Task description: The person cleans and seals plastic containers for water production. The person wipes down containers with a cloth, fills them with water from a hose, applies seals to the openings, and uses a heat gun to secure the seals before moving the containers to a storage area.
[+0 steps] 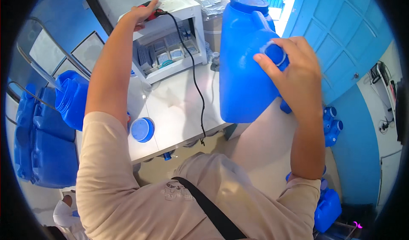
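Note:
A large blue plastic jug (243, 80) stands on the white counter, its wide lid at the top. My right hand (295, 64) has thumb and fingers around a small blue cap (274, 53) with a whitish rim on the jug's side. On top of a small white shelf, my left hand (143, 15) is on a red and black corded tool (152, 14); its kind cannot be told. The tool's black cord (194, 71) hangs down across the counter to its front edge. A round blue lid (142, 129) lies on the counter near my left arm.
The white shelf (174, 75) holds trays of small packets. Behind it stands a container with plastic-wrapped items (212, 0). An open-mouthed blue jug (72, 96) and larger blue jugs (54, 150) are at left. More blue jugs (329, 208) sit at lower right, near a blue door (345, 32). Another person (65, 214) is at lower left.

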Action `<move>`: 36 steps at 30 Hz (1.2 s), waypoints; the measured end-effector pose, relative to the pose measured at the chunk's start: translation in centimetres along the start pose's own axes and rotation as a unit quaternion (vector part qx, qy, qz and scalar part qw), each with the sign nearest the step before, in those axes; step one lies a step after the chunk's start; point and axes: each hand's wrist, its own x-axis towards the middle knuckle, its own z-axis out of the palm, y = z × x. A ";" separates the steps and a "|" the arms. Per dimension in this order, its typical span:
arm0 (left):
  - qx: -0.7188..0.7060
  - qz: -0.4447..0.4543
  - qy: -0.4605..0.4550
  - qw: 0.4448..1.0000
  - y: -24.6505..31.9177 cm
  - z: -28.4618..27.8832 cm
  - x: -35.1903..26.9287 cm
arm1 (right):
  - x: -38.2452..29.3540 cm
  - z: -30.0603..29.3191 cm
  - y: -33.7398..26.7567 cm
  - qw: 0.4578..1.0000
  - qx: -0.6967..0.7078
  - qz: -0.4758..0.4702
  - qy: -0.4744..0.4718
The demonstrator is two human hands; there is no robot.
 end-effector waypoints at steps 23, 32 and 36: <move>-0.661 0.326 0.092 0.670 -2.5 2.8 -13.3 | -4.7 -4.9 2.9 0.966 0.201 -0.078 0.144; -0.532 0.382 0.059 0.753 0.2 13.9 -34.7 | -6.7 -0.8 -1.1 0.906 0.415 -0.081 0.022; -0.460 0.365 -0.084 0.805 0.1 17.4 -38.5 | -8.0 -2.0 -0.1 0.878 0.477 -0.040 -0.004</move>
